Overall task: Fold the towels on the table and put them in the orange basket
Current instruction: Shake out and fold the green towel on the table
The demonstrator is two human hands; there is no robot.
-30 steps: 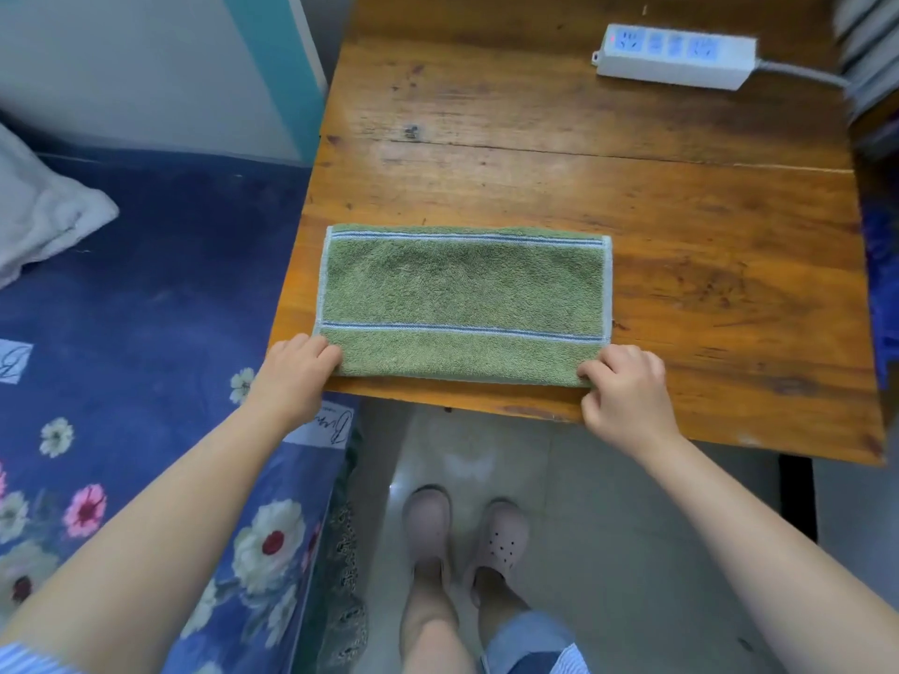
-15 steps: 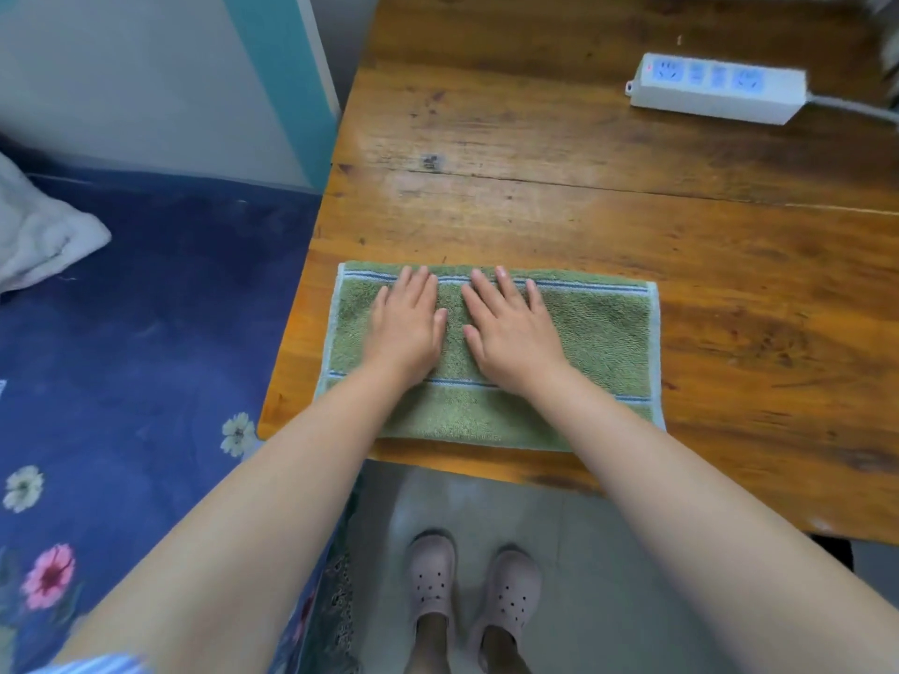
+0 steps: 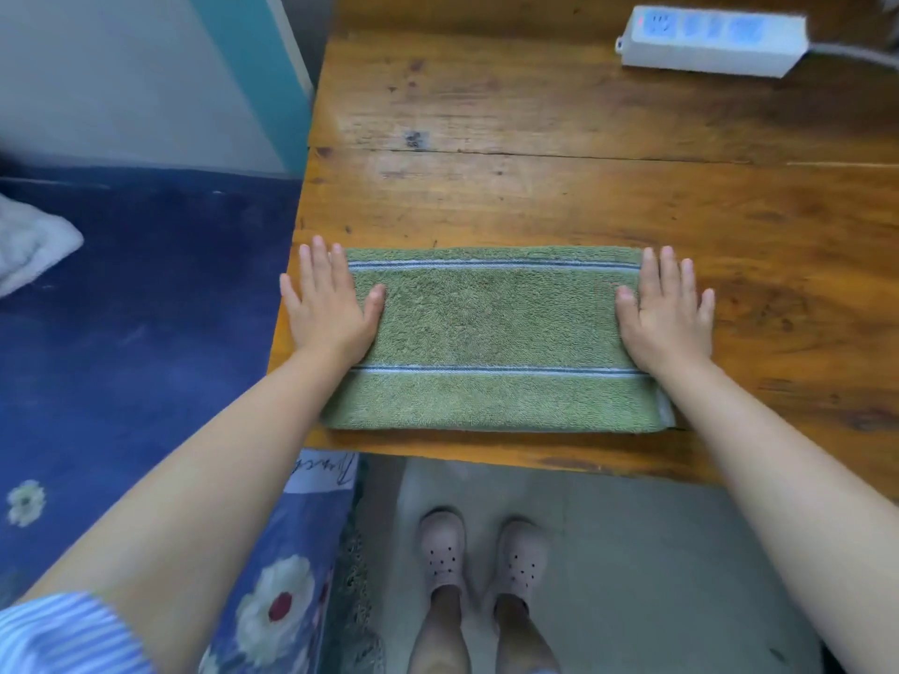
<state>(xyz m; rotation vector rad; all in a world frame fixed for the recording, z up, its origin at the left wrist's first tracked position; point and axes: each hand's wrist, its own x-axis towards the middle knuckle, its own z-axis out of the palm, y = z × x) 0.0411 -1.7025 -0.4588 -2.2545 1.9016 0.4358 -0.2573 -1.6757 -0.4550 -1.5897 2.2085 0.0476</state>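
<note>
A green towel (image 3: 494,333) with two blue-and-white stripes lies folded into a long rectangle near the front edge of the wooden table (image 3: 559,187). My left hand (image 3: 328,306) lies flat on the towel's left end, fingers straight and partly over the table's left edge. My right hand (image 3: 666,316) presses flat on the towel's right end, fingers straight. No orange basket is in view.
A white power strip (image 3: 710,41) with its cable sits at the table's back right. A blue flowered bedspread (image 3: 136,333) lies to the left, with a white cloth (image 3: 29,250) on it. My feet in pale clogs (image 3: 481,552) stand on the grey floor below.
My hands have slid apart from the towel's middle to its two ends, staying flat. One second ago they held the near corners.
</note>
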